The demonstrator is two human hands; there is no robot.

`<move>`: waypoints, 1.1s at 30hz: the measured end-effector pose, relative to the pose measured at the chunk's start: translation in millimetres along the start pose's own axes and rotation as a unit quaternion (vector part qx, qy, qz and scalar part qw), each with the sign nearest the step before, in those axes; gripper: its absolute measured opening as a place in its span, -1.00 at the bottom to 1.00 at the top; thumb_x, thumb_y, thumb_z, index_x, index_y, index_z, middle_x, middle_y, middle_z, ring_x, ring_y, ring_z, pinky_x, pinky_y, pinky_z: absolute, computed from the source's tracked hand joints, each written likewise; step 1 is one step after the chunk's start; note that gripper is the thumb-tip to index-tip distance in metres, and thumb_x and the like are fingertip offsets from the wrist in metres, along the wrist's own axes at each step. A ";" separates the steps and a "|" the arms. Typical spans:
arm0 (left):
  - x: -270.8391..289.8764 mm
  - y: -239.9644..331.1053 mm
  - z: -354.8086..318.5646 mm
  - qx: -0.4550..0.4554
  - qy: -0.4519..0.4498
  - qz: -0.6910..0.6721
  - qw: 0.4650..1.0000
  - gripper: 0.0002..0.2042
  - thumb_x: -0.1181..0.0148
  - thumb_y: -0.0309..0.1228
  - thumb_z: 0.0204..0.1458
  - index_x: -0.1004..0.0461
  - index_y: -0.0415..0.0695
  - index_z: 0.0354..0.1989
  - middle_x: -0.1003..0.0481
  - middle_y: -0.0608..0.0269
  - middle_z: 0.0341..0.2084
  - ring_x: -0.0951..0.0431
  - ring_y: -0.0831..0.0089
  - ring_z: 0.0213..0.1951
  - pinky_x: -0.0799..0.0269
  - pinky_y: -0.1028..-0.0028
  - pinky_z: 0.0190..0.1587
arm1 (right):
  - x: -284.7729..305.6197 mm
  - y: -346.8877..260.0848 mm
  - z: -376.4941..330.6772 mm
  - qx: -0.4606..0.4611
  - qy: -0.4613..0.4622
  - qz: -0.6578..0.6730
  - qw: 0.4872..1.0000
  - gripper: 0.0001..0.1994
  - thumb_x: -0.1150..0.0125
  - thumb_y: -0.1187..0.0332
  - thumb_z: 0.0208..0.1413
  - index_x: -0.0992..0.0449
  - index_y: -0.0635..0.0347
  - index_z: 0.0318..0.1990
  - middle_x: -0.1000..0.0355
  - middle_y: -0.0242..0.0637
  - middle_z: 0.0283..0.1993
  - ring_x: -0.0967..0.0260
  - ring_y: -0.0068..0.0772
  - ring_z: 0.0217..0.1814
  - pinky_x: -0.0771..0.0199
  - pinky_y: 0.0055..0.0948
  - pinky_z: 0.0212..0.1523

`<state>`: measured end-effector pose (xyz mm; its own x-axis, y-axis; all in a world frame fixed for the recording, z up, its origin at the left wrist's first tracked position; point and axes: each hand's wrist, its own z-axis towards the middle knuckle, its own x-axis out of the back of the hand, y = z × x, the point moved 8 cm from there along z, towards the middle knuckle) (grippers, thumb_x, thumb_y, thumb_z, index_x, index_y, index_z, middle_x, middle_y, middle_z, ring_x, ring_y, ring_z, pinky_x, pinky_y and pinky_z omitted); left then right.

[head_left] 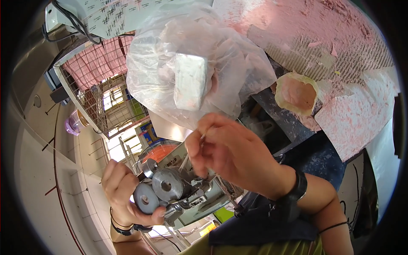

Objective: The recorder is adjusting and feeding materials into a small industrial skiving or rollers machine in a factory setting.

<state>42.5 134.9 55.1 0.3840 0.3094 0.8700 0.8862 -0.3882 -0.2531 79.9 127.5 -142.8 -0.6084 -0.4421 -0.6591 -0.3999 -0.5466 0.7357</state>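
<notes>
While left hand [123, 193] grips, three rollers [166, 183] show.

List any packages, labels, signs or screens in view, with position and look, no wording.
Clear plastic bag: top centre, crumpled, translucent, holding a white rectangular block.
Printed paper sheets: top left, white with dark lines of print.
Colourful printed item: left of centre below the wire cage, blue and yellow; kind unclear.

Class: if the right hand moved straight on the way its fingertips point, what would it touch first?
Probably the grey rollers of the small metal machine, just down-left of the right hand; depth is uncertain.
</notes>
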 end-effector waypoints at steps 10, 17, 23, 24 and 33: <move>2.2 -21.9 6.8 0.151 0.024 -0.203 0.967 -0.39 -0.23 0.22 0.00 -0.33 -0.17 -0.58 -0.26 0.23 -0.58 -0.28 0.28 -0.49 -0.12 0.30 -0.44 | -99.3 -14.9 7.2 0.329 -0.222 -0.814 0.425 -0.65 -0.27 0.58 0.06 -0.41 0.41 0.03 -0.49 0.04 -0.04 -0.55 0.05 -0.10 -0.62 -0.25 -0.13; -31.4 -15.7 76.4 0.153 -0.267 -0.465 0.830 -0.74 -0.13 -0.36 0.34 -0.56 -0.33 0.00 -0.64 0.06 -0.20 -0.61 0.43 -0.25 -0.52 0.46 -0.13 | -138.3 -47.5 27.9 0.344 -0.192 -0.832 0.391 -0.64 -0.21 0.73 0.05 -0.43 0.40 0.03 -0.49 0.05 -0.09 -0.53 0.04 -0.12 -0.59 -0.29 -0.13; -27.7 -53.0 80.8 0.250 -0.308 -0.560 0.727 -0.79 -0.15 -0.44 0.34 -0.58 -0.35 -0.05 -0.62 0.16 -0.38 -0.67 0.48 -0.26 -0.56 0.50 -0.17 | -155.3 -84.7 24.8 0.376 -0.079 -0.793 0.474 -0.87 -0.03 0.61 0.33 -0.37 0.32 -0.02 -0.50 -0.13 -0.12 -0.50 -0.36 -0.12 -0.51 -0.37 -0.01; -19.2 -64.4 79.4 0.287 -0.281 -0.520 0.754 -0.79 -0.14 -0.44 0.34 -0.58 -0.35 -0.06 -0.62 0.16 -0.40 -0.67 0.48 -0.27 -0.56 0.49 -0.17 | -152.3 -87.3 25.5 0.342 -0.073 -0.766 0.539 -0.90 -0.01 0.58 0.36 -0.35 0.29 -0.04 -0.50 -0.17 -0.13 -0.48 -0.44 -0.12 -0.49 -0.38 0.01; 41.8 9.0 64.8 0.023 -0.041 -0.191 0.981 -0.84 -0.31 -0.58 0.07 -0.65 -0.25 -0.16 -0.63 0.13 -0.32 -0.62 0.30 -0.29 -0.50 0.39 -0.20 | -68.4 -22.4 -29.0 0.038 0.060 -0.731 0.679 -0.86 -0.35 0.57 0.16 -0.61 0.28 -0.13 -0.52 -0.34 -0.25 -0.49 -0.57 -0.27 -0.51 -0.54 -0.21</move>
<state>83.3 200.6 61.7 0.0399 0.4936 0.8688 0.9793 -0.1920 0.0640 150.3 149.3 -118.8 0.5352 0.4757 -0.6980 -0.5531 -0.4273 -0.7152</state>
